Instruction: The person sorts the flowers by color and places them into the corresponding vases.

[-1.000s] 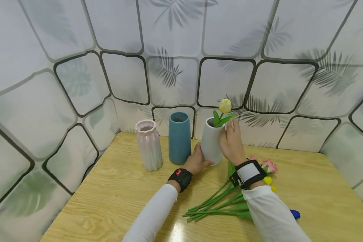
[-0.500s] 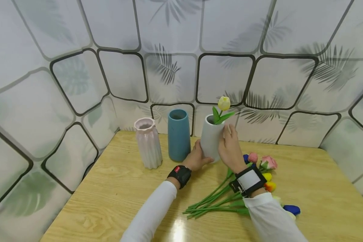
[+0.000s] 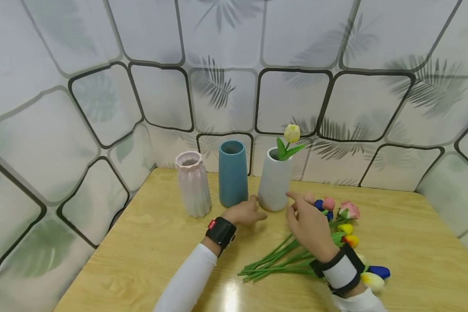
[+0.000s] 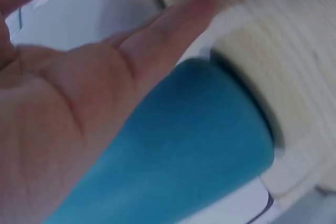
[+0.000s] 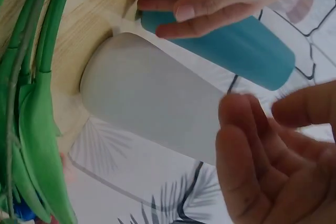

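A white vase [image 3: 274, 184] stands upright on the wooden table, holding one pale yellow tulip [image 3: 292, 133] with green leaves. My left hand [image 3: 245, 213] is just left of its base, fingers loose and holding nothing, in front of the blue vase [image 3: 233, 175]. In the left wrist view the blue vase [image 4: 173, 150] lies close beside that palm. My right hand [image 3: 310, 225] hovers right of the white vase over the flower stems, its fingers loosely bent. The right wrist view shows a gap between the right hand [image 5: 278, 166] and the white vase [image 5: 152, 95].
A pink-and-white fluted vase [image 3: 194, 186] stands at the left of the row. Artificial flowers lie at the right, their green stems [image 3: 273, 260] pointing left, with a pink rose [image 3: 349, 209] and a blue tulip [image 3: 379, 272]. A patterned curtain [image 3: 226, 99] hangs behind the table.
Both hands have let go of the white vase. The left hand has drawn slightly left and down; the right has come down toward the stems. The vase and its tulip stay upright.
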Demonstrator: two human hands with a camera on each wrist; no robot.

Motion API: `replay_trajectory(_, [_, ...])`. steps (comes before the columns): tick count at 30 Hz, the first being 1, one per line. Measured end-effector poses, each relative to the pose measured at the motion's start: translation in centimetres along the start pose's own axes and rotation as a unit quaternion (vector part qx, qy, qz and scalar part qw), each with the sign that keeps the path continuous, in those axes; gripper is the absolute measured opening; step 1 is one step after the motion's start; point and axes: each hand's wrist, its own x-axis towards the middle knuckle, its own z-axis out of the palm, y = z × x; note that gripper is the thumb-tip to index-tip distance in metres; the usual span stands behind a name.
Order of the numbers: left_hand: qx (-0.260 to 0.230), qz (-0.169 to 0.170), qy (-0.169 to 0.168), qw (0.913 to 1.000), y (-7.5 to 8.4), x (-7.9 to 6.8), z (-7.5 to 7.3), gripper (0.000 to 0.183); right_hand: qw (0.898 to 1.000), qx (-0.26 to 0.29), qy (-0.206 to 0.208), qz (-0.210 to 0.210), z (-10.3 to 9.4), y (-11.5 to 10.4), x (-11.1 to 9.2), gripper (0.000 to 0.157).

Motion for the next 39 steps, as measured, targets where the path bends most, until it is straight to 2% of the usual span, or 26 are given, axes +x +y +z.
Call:
replay_trajectory(2, [0.0, 0.006, -0.012, 0.9999, 0.0, -0.6, -0.3, 0.075, 0.999, -0.025, -0.028, -0.004, -0.6, -0.1, -0.8, 0.024])
replay_trajectory(5, [-0.016, 0.022, -0.016, 0.9995, -0.4, -1.2, -0.2, 0.067, 0.992, -0.032, -0.118, 0.011, -0.8, -0.2, -1.8, 0.021])
replay_trajectory(7, [-0.017, 0.033, -0.013, 0.9992, -0.7, -1.7, 0.2, 0.061, 0.981, -0.023, -0.191, 0.015, -0.5, -0.1, -2.4, 0.025])
replay_trajectory(10, [-0.018, 0.036, -0.007, 0.9992, -1.0, -2.3, 0.8, 0.056, 0.957, -0.004, -0.291, 0.003, 0.3, 0.2, -3.4, 0.027])
replay_trajectory(12, [-0.023, 0.037, -0.004, 0.999, -1.1, -2.6, 1.2, 0.054, 0.942, 0.009, -0.334, -0.013, 0.9, 0.5, -4.1, 0.022])
replay_trajectory(14, [-0.023, 0.036, -0.009, 0.9991, -1.2, -2.9, 1.4, 0.052, 0.932, 0.022, -0.36, -0.026, 1.3, 0.6, -4.7, 0.015])
replay_trajectory(18, [-0.022, 0.035, -0.023, 0.9989, -1.2, -3.5, 1.6, 0.049, 0.923, 0.035, -0.381, -0.041, 1.6, 0.8, -5.3, 0.007])
replay_trajectory(21, [-0.023, 0.042, -0.024, 0.9986, -1.1, -3.9, 1.4, 0.048, 0.917, 0.031, -0.396, -0.042, 1.4, 0.9, -5.3, 0.008])
replay_trajectory(24, [-0.026, 0.045, -0.021, 0.9984, -1.0, -4.0, 1.1, 0.048, 0.916, 0.026, -0.398, -0.049, 1.2, 1.1, -5.1, 0.014])
replay_trajectory(28, [-0.021, 0.042, -0.019, 0.9987, -1.1, -4.0, 0.8, 0.048, 0.922, 0.015, -0.378, -0.081, 1.1, 1.2, -4.9, 0.021])
replay_trajectory(32, [-0.013, 0.049, -0.016, 0.9986, -1.0, -3.7, 0.4, 0.048, 0.935, -0.012, -0.338, -0.111, 0.8, 1.0, -4.9, 0.02])
replay_trajectory(35, [-0.009, 0.056, -0.018, 0.9983, -1.0, -3.5, 0.1, 0.047, 0.94, -0.028, -0.327, -0.099, 0.5, 0.9, -4.7, 0.015])
replay_trajectory(39, [-0.005, 0.056, -0.025, 0.9981, -1.2, -3.4, -0.4, 0.047, 0.941, -0.024, -0.332, -0.068, 0.4, 0.7, -4.7, 0.013])
